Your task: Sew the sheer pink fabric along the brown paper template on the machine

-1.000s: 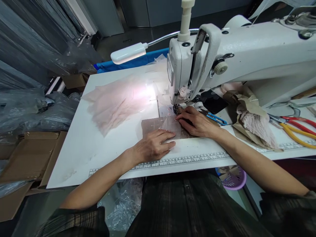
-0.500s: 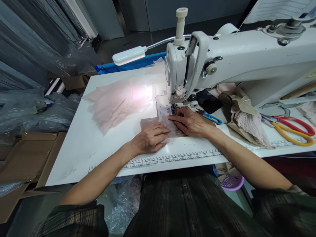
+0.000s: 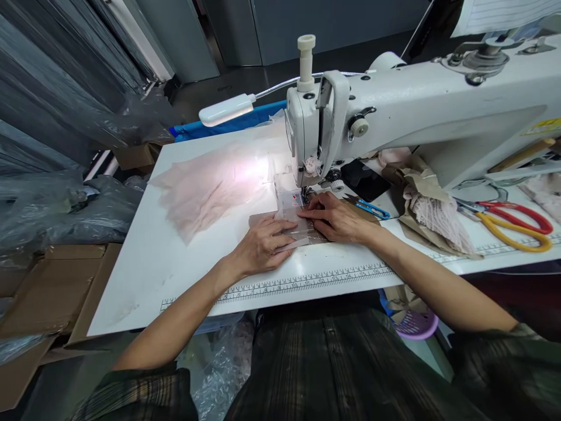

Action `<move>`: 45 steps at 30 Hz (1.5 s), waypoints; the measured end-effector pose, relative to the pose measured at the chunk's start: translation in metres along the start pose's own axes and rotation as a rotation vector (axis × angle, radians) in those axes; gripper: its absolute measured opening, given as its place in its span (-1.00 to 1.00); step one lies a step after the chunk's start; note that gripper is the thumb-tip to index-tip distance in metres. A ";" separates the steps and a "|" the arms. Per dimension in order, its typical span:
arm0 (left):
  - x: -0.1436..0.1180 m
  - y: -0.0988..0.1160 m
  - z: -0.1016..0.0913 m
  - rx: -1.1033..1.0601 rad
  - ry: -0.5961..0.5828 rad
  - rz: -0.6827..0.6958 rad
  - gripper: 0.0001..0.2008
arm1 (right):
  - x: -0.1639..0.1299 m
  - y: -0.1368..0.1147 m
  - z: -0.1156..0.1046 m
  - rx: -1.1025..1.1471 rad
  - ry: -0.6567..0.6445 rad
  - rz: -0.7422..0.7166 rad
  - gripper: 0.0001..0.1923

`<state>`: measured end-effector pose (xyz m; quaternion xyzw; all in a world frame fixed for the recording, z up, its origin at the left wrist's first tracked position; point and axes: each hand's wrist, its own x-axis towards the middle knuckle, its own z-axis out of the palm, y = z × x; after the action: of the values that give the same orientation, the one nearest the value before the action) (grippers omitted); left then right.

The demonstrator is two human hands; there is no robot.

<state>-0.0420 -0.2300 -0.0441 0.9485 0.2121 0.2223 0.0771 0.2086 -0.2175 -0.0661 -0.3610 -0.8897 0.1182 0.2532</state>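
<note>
A piece of sheer pale fabric [image 3: 294, 224] lies on the sewing machine bed, just in front of the presser foot [image 3: 305, 194]. My left hand [image 3: 264, 242] rests on its left part, fingers stretched out and lying flat. On the right, my right hand [image 3: 336, 218] has its index finger pointing left over the cloth, with thumb and fingers closed on it close to the needle. The white sewing machine [image 3: 302, 134] stands above both hands. Fingertips of the right hand partly cover the fabric's edge.
Crumpled pink tulle [image 3: 214, 181] spreads over the left of the white table [image 3: 131, 275]. Blue thread snips [image 3: 372, 209], a brown paper bundle with lace [image 3: 427, 216] and red-and-yellow-handled scissors [image 3: 512, 225] lie at right. A lamp [image 3: 227, 110] hangs behind. Cardboard boxes [image 3: 56, 286] stand left.
My left hand has shifted slightly left with the fabric under it, and the cloth's front edge now shows by its fingertips. My right hand keeps nearly the same place; the camera view has tilted slightly.
</note>
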 end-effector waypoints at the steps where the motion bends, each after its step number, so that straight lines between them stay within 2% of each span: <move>1: 0.000 0.001 0.000 -0.016 0.013 -0.020 -0.83 | 0.000 0.001 0.001 0.000 0.001 0.003 -0.59; 7: 0.005 0.012 0.000 -0.118 0.072 -0.222 -0.82 | -0.002 -0.002 -0.005 0.005 0.006 0.040 -0.58; 10: 0.007 0.013 0.000 -0.198 0.154 -0.314 -0.83 | -0.008 -0.018 -0.013 0.042 0.009 0.059 -0.62; 13: 0.007 0.011 0.001 -0.201 0.217 -0.321 -0.87 | -0.016 -0.040 -0.015 0.115 -0.086 -0.033 -0.64; 15: 0.006 0.010 0.001 -0.158 0.240 -0.296 -0.88 | -0.020 -0.052 -0.011 0.141 -0.156 -0.086 -0.61; 18: 0.006 0.007 0.001 -0.122 0.231 -0.190 -0.89 | -0.025 -0.057 -0.005 0.189 -0.192 -0.100 -0.62; 24: 0.006 -0.002 0.004 -0.104 0.136 0.147 -0.85 | -0.027 -0.047 -0.005 0.316 -0.124 -0.116 -0.69; 26: 0.005 -0.004 0.006 -0.098 0.088 0.215 -0.86 | -0.027 -0.043 -0.007 0.345 -0.109 -0.128 -0.71; 32: 0.002 -0.007 0.005 -0.047 -0.006 0.181 -0.84 | -0.018 -0.022 -0.018 0.276 0.052 -0.007 -0.72; 36: 0.001 -0.011 0.002 -0.043 0.008 0.168 -0.85 | -0.003 -0.011 -0.012 0.223 -0.043 -0.080 -0.55; 38: 0.002 -0.011 0.001 -0.044 0.045 0.185 -0.87 | 0.001 -0.008 -0.006 0.174 -0.091 -0.111 -0.54; 42: 0.004 -0.004 0.002 -0.036 0.071 0.201 -0.89 | 0.000 -0.007 0.004 0.059 -0.043 -0.070 -0.62; 45: 0.004 0.001 0.005 -0.002 0.050 0.190 -0.86 | -0.003 -0.007 0.006 0.059 -0.001 -0.036 -0.61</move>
<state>-0.0358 -0.2292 -0.0466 0.9584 0.1228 0.2525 0.0514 0.2029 -0.2249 -0.0694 -0.3371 -0.8924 0.1402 0.2652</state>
